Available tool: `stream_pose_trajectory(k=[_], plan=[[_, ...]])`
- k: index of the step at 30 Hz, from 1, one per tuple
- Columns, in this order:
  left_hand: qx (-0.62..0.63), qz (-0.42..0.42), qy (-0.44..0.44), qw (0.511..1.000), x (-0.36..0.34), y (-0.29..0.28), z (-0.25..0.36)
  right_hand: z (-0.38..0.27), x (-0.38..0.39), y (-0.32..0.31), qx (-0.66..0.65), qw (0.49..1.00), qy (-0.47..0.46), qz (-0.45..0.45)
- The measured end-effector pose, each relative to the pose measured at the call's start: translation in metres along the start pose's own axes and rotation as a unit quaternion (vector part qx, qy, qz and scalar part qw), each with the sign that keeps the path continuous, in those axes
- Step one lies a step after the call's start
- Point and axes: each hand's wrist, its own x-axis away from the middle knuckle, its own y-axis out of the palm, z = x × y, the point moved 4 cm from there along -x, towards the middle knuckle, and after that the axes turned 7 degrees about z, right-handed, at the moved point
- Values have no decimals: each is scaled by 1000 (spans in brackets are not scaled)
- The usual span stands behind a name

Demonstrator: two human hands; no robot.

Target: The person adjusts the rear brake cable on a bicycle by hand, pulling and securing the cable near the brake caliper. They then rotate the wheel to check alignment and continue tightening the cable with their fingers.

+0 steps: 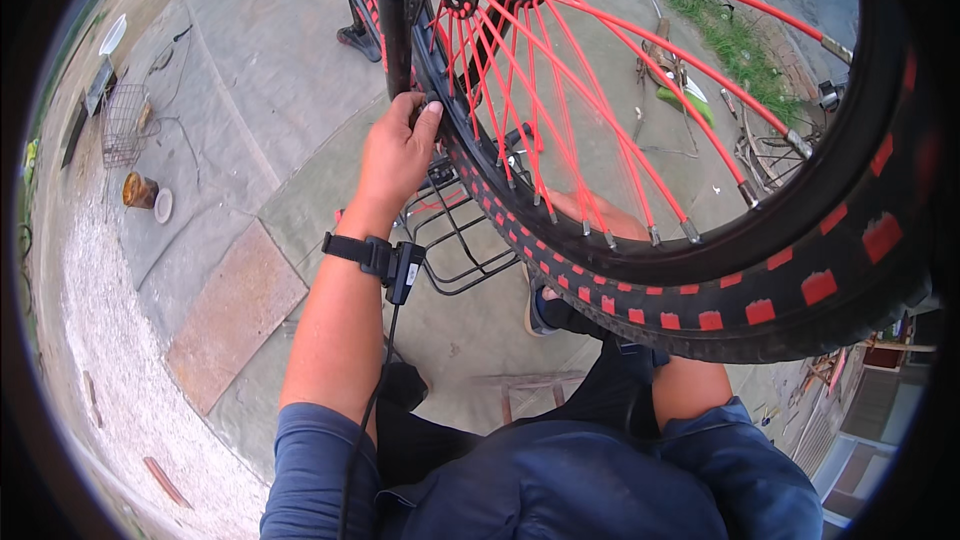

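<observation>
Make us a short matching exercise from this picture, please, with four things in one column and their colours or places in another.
Things:
1. Spokes
2. Tyre
3. Rusty can
4. Wrist strap

Colours or places:
A. Beside a pale round disc
B. Red, with silver ends at the rim
C. Around the left forearm
D. Black, with red blocks

Right pairs: 1-B, 2-D, 3-A, 4-C.

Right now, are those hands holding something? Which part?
The left hand is at the lower end of the black tube, by the tyre; its exact hold is hidden. Right hand: can't tell.
</observation>
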Motion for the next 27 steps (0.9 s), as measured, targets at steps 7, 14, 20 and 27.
stream_pose_trajectory(k=[7,14,20,27], plan=[[19,-3,-53,998,-5,0,-5,-2,4,-2,46,998,-27,15],[90,11,-77,993,2,1,4,-2,-1,-1,55,998,-26,7],[23,44,-37,998,0,-3,4,-3,-6,1,61,998,-24,-4],[-75,96,-38,992,0,-1,20,-4,-9,1,65,998,-14,-11]])
